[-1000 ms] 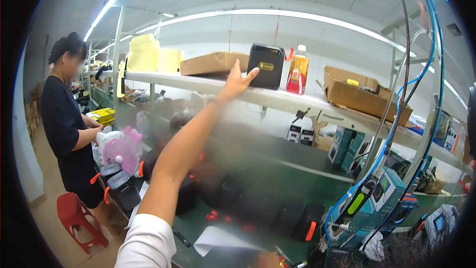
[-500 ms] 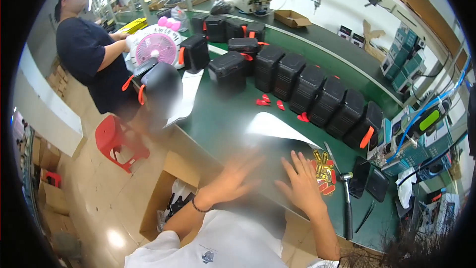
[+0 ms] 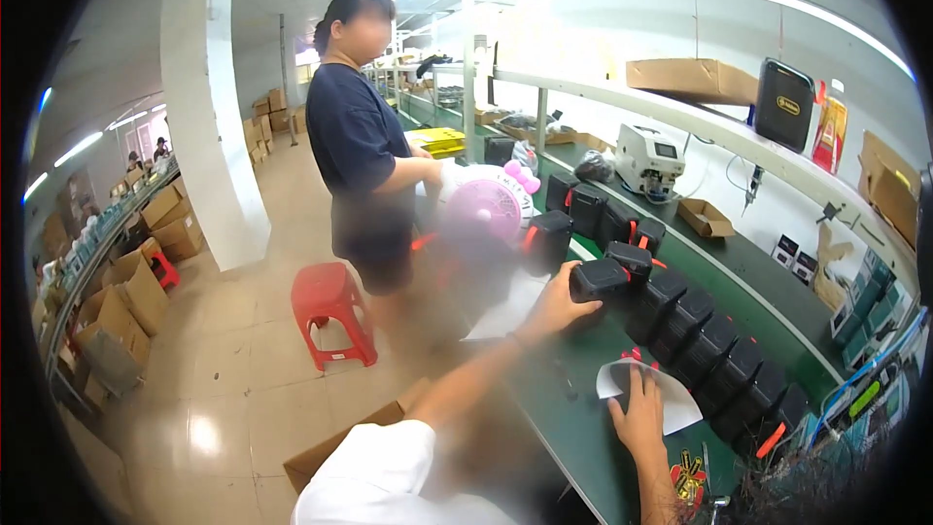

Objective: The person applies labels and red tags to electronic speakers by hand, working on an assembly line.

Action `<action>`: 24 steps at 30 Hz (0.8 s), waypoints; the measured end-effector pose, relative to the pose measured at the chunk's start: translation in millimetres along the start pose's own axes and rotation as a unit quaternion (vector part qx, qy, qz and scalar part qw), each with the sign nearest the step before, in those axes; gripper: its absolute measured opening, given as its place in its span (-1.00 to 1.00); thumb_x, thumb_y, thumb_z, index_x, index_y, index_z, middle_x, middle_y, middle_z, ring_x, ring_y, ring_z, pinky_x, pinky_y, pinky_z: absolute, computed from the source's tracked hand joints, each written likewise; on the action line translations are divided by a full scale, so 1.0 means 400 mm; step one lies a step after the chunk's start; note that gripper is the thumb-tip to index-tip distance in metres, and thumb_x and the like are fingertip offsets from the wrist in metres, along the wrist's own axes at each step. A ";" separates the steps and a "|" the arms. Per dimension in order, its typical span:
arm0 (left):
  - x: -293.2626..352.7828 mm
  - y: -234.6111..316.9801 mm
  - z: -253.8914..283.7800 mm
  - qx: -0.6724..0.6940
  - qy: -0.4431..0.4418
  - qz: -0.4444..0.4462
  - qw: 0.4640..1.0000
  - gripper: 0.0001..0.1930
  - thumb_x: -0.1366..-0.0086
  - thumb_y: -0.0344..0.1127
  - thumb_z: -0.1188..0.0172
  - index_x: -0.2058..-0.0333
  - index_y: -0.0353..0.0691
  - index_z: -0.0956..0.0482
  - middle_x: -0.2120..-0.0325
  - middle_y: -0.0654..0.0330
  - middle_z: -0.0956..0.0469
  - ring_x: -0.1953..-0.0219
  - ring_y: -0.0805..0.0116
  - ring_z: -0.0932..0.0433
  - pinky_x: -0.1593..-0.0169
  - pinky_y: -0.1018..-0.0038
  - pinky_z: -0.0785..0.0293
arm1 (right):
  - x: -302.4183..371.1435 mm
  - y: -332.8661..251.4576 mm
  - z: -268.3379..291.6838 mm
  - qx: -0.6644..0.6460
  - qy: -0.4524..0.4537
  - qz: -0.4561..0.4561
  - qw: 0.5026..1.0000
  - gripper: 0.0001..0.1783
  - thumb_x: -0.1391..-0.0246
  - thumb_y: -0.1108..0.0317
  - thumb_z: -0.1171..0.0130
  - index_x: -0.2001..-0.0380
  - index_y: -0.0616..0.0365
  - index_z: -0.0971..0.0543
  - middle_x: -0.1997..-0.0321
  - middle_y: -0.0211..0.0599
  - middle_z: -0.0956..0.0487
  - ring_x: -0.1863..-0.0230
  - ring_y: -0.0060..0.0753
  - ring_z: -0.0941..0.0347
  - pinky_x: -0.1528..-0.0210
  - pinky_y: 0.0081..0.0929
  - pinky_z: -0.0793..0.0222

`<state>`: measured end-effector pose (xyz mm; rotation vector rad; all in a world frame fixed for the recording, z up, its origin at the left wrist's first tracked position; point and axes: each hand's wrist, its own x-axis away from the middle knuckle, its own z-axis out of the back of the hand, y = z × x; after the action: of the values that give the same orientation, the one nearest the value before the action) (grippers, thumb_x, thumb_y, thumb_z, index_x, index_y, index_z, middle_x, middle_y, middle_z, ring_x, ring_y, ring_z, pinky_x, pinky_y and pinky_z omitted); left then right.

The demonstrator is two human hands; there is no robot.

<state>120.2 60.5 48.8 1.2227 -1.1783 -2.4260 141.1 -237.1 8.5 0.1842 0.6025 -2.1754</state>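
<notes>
My left hand reaches far across the green bench, thumb and fingers around the near end of a black box with rounded edges. My right hand lies on a curled white sheet, its fingers stretched out. Just past the sheet are small red pieces. Several more black boxes stand in a slanting row to the right, some with orange straps. Close to my right forearm lies a pile of yellow and red tags.
A white and pink fan stands at the bench's far end, beside a person in dark clothes. A red stool is on the floor at left. An open carton sits near my left arm. Behind the boxes runs a shelf with a white machine.
My view has swung up and to the left. My left hand has moved forward from over the bench's near edge and taken hold of a black box. My right hand now rests on the white sheet.
</notes>
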 end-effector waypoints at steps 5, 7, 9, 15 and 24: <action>0.114 0.099 0.101 0.139 0.164 0.001 0.977 -0.12 -0.11 -0.19 -0.58 -0.30 -0.24 -0.25 -0.11 0.02 -0.53 -0.15 0.23 -0.54 -0.22 0.32 -0.46 | -0.142 0.013 -0.116 0.008 0.032 -0.006 0.999 -0.17 -0.16 0.15 -0.33 -0.43 0.17 -0.27 -0.42 0.26 -0.28 -0.39 0.34 -0.24 -0.39 0.06 -0.22; 0.192 0.095 0.126 0.190 0.176 0.018 0.966 -0.20 -0.20 -0.23 -0.51 -0.31 -0.23 -0.25 -0.16 0.07 -0.49 -0.18 0.28 -0.51 -0.25 0.35 -0.43 | -0.179 0.013 -0.145 -0.007 0.029 -0.021 0.999 -0.19 -0.18 0.15 -0.31 -0.42 0.19 -0.28 -0.42 0.24 -0.29 -0.40 0.33 -0.23 -0.39 0.06 -0.22; 0.296 0.126 0.147 0.303 0.139 0.097 0.938 -0.29 -0.32 -0.18 -0.38 -0.33 -0.23 -0.25 -0.18 0.11 -0.47 -0.19 0.31 -0.50 -0.29 0.34 -0.42 | -0.188 0.027 -0.170 -0.028 0.066 0.031 0.997 -0.32 -0.23 0.23 -0.26 -0.35 0.23 -0.35 -0.35 0.20 -0.41 -0.35 0.24 -0.33 -0.35 0.00 -0.29; 0.505 0.179 0.079 0.387 -0.049 0.211 0.896 -0.21 -0.45 0.03 -0.20 -0.47 -0.22 -0.08 -0.32 0.10 -0.32 -0.34 0.25 -0.34 -0.42 0.29 -0.21 | 0.005 -0.007 0.099 -0.168 0.063 -0.021 0.984 -0.78 -0.24 0.43 -0.17 0.10 0.28 -0.61 0.19 0.09 -0.70 0.12 0.14 -0.66 0.03 -0.09 -0.54; 0.477 0.273 -0.021 0.402 -0.150 0.244 0.870 -0.28 -0.55 0.17 0.04 -0.45 -0.18 -0.10 -0.24 0.09 -0.33 -0.24 0.31 -0.35 -0.33 0.37 -0.25 | 0.309 0.100 0.341 -0.158 0.245 -0.212 0.933 -0.79 -0.24 0.45 -0.26 0.09 0.30 -0.63 0.28 -0.15 -0.68 0.29 -0.43 -0.60 0.22 -0.46 -0.48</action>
<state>-16.3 -107.9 10.2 0.5330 -2.3923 -1.7934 104.9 -410.5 72.0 0.4668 1.3736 -2.4098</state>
